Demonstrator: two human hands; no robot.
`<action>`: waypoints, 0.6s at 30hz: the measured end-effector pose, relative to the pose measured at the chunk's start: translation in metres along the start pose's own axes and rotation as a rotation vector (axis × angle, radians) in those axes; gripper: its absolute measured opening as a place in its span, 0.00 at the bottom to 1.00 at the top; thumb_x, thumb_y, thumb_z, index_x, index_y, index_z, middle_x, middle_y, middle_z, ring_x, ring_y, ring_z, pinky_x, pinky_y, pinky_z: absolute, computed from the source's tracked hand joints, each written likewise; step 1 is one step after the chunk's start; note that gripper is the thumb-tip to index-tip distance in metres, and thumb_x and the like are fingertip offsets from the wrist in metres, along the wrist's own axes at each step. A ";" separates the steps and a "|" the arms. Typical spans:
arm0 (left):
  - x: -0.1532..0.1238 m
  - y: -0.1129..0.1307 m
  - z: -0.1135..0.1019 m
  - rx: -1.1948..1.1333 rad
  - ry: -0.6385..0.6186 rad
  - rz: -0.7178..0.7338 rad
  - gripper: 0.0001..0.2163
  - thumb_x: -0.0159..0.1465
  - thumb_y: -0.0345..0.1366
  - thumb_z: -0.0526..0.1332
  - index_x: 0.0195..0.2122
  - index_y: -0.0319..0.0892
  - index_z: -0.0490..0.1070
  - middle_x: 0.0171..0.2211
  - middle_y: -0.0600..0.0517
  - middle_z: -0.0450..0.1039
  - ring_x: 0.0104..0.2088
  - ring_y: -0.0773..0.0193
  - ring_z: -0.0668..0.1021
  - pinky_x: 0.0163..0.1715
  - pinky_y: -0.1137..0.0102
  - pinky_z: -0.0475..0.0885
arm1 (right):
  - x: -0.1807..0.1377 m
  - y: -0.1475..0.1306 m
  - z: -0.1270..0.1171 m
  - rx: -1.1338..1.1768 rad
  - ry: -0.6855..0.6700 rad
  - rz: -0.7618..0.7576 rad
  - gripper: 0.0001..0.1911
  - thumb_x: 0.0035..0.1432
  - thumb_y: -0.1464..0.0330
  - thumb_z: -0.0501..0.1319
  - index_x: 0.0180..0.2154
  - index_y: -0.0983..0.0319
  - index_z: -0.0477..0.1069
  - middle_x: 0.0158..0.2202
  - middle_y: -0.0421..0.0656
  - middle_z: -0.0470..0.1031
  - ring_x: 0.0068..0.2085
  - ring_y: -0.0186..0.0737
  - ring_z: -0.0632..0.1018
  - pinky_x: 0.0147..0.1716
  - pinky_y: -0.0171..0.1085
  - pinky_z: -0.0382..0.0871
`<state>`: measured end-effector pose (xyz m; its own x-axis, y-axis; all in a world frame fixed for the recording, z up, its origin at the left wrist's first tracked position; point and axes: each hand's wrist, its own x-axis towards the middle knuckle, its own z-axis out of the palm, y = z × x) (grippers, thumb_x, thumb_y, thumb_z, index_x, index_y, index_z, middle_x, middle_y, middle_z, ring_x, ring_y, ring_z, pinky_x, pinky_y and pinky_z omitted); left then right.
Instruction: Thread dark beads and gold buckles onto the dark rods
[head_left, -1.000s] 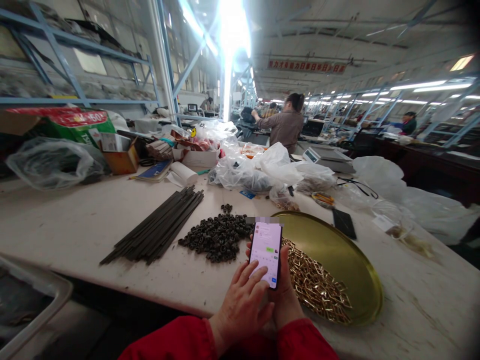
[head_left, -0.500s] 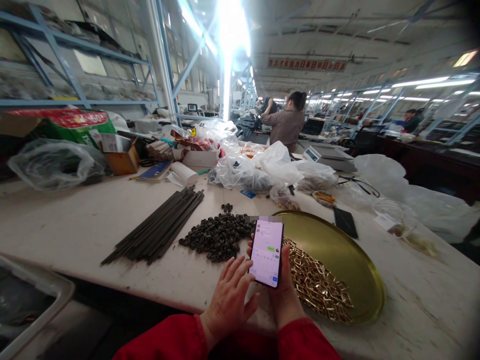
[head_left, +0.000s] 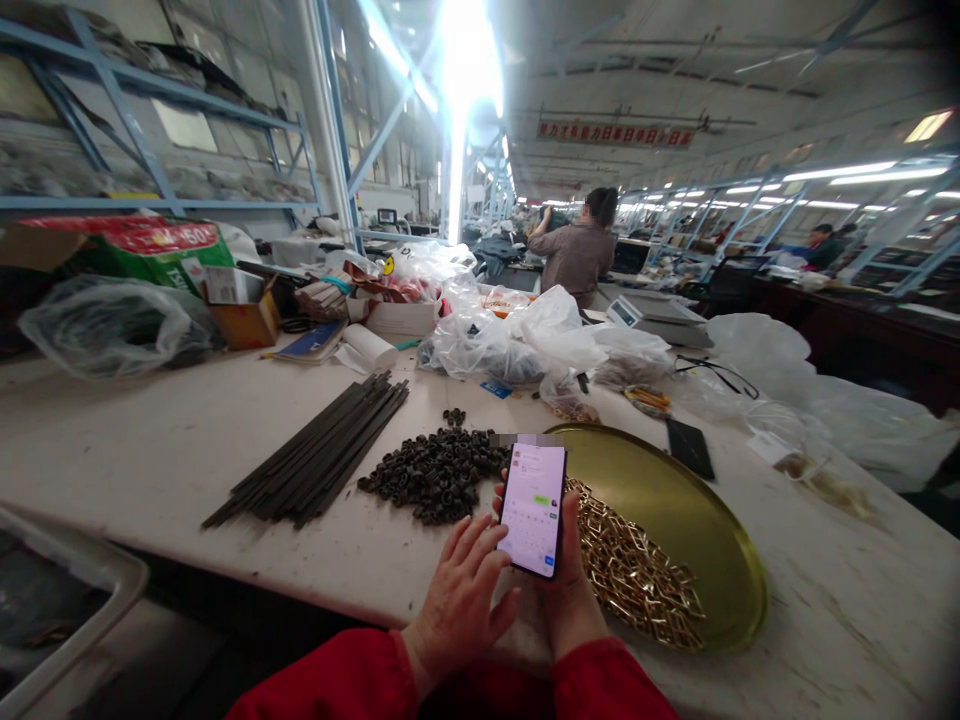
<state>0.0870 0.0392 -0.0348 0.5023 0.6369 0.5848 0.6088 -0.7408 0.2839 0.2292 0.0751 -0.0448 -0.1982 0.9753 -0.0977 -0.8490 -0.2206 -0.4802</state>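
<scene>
My right hand (head_left: 574, 590) is wrapped round a smartphone (head_left: 533, 510), thumb along its right edge and fingertips showing at the left. A chat page with a keyboard is lit on its screen. My left hand (head_left: 463, 600) has its fingers spread, with fingertips at the phone's lower left edge; whether they touch the screen I cannot tell. Behind the hands lies a heap of small dark loops (head_left: 435, 475). Right of the phone, a round gold tray (head_left: 697, 510) carries a pile of gold metal buckles (head_left: 637, 570). Long dark strips (head_left: 315, 450) lie in a bundle to the left.
Clear plastic bags (head_left: 517, 335) crowd the table's back, near a scale (head_left: 656, 318). A small carton (head_left: 240, 315) and a blue notebook (head_left: 307, 342) stand at the back left. A plastic bin (head_left: 112, 590) sits below the left edge. A person (head_left: 577, 250) works beyond the table.
My hands and the phone stay nearly in place. The person beyond the table has shifted slightly to the right and lowered the raised arms a little.
</scene>
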 end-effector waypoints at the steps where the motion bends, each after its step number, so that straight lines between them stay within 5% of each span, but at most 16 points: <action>1: 0.001 0.000 0.001 0.000 -0.004 -0.001 0.09 0.56 0.33 0.56 0.39 0.42 0.65 0.49 0.45 0.69 0.56 0.53 0.65 0.54 0.53 0.60 | 0.000 0.000 0.000 -0.001 -0.001 0.001 0.37 0.45 0.41 0.53 0.45 0.61 0.71 0.38 0.47 0.79 0.37 0.44 0.79 0.42 0.43 0.69; 18: -0.009 -0.006 -0.001 0.013 -0.010 -0.001 0.11 0.57 0.33 0.56 0.42 0.42 0.65 0.52 0.44 0.66 0.57 0.53 0.63 0.55 0.52 0.60 | -0.001 0.002 -0.004 -0.060 0.027 -0.051 0.34 0.45 0.42 0.53 0.44 0.59 0.72 0.39 0.47 0.79 0.38 0.46 0.79 0.42 0.46 0.70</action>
<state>0.0783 0.0379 -0.0410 0.5078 0.6401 0.5766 0.6175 -0.7371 0.2745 0.2298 0.0740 -0.0490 -0.1415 0.9853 -0.0954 -0.8267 -0.1707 -0.5362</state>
